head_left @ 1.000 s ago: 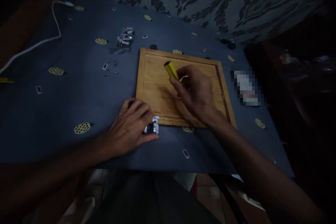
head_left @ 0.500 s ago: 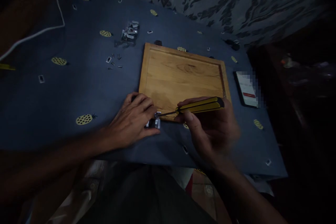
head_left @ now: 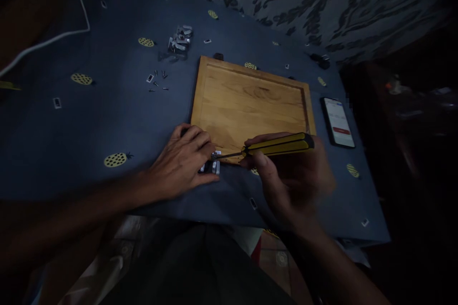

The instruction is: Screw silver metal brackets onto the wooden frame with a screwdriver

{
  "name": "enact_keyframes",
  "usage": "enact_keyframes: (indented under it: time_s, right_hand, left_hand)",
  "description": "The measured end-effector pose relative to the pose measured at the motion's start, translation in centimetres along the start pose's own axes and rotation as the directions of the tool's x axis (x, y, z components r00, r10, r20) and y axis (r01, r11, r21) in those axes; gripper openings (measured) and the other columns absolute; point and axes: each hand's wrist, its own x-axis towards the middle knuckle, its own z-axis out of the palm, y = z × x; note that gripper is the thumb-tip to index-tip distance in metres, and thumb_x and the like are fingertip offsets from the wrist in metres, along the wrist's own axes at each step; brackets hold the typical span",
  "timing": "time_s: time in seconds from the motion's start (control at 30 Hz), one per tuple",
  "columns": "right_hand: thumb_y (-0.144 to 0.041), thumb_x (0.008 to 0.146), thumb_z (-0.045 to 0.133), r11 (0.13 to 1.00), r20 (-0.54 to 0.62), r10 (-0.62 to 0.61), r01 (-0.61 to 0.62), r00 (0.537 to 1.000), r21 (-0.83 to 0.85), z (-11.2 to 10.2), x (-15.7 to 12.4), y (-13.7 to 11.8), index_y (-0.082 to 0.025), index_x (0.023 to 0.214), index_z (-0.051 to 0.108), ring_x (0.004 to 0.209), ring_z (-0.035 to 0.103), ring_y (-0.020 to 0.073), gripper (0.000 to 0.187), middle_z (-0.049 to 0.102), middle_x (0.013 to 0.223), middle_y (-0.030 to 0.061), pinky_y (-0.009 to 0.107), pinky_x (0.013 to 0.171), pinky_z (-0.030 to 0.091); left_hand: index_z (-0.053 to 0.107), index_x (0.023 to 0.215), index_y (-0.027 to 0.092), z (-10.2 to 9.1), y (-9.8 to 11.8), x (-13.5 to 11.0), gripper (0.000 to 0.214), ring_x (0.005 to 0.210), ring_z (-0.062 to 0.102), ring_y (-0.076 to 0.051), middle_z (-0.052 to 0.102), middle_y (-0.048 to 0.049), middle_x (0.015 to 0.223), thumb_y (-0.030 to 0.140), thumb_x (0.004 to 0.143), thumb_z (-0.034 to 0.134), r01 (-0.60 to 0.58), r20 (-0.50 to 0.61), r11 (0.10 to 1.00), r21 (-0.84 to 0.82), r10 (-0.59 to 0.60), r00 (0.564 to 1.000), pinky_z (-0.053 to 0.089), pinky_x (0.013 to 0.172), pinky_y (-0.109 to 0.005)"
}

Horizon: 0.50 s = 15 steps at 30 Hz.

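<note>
A wooden board (head_left: 250, 100) with a raised rim lies on a blue cloth-covered table (head_left: 107, 124). My left hand (head_left: 182, 162) is closed over a small silver metal fitting (head_left: 213, 164) at the board's near left corner, pressing it against the edge. My right hand (head_left: 289, 176) grips a yellow-and-black screwdriver (head_left: 275, 145) held nearly level, its tip touching the fitting.
Several loose screws (head_left: 157, 81) and a pile of silver fittings (head_left: 180, 39) lie at the back left of the board. A phone (head_left: 337, 121) rests to the right of the board. A white cable (head_left: 53, 40) runs along the far left. A patterned wall stands behind.
My right hand came off the board's middle, turned the screwdriver level and brought its tip to the fitting. In the last half second both hands hold nearly still.
</note>
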Motion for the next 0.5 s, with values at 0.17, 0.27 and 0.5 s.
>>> enact_keyframes:
  time_s: [0.17, 0.27, 0.5]
  right_hand:
    - [-0.022, 0.093, 0.077, 0.991, 0.104, -0.067, 0.078, 0.992, -0.104, -0.6, 0.1, 0.1, -0.032, 0.115, 0.063, 0.088, 0.074, 0.0214, 0.028, 0.073, 0.101, 0.0016, 0.035, 0.069, 0.062]
    - [-0.021, 0.092, 0.077, 0.984, 0.137, -0.130, 0.145, 0.982, -0.106, -0.5, 0.3, 0.0, -0.033, 0.116, 0.064, 0.090, 0.073, 0.0208, 0.030, 0.073, 0.099, 0.0006, 0.036, 0.077, 0.061]
    - [-0.027, 0.091, 0.080, 0.996, 0.093, 0.074, -0.069, 0.993, -0.048, 0.0, 1.0, -1.1, -0.027, 0.103, 0.071, 0.069, 0.070, 0.0143, 0.015, 0.076, 0.096, -0.0001, 0.028, 0.060, 0.059]
  left_hand:
    - [0.068, 0.105, 0.013, 0.2, -0.1, -0.1, 0.043, 0.105, 0.058, -0.027, 0.069, -0.0071, 0.105, 0.049, 0.087, 0.084, -0.009, -0.036, 1.000, -0.004, 0.009, 0.999, 0.038, 0.097, -0.041]
    - [0.069, 0.105, 0.012, 0.4, -0.1, -0.1, 0.046, 0.105, 0.058, -0.027, 0.068, -0.0071, 0.104, 0.049, 0.085, 0.086, -0.015, -0.052, 1.000, -0.005, 0.015, 0.999, 0.038, 0.098, -0.041]
    - [0.069, 0.108, 0.014, 0.3, -0.1, 0.0, 0.043, 0.106, 0.058, -0.027, 0.069, -0.0067, 0.105, 0.050, 0.088, 0.083, 0.002, -0.012, 1.000, -0.006, -0.002, 1.000, 0.038, 0.098, -0.041]
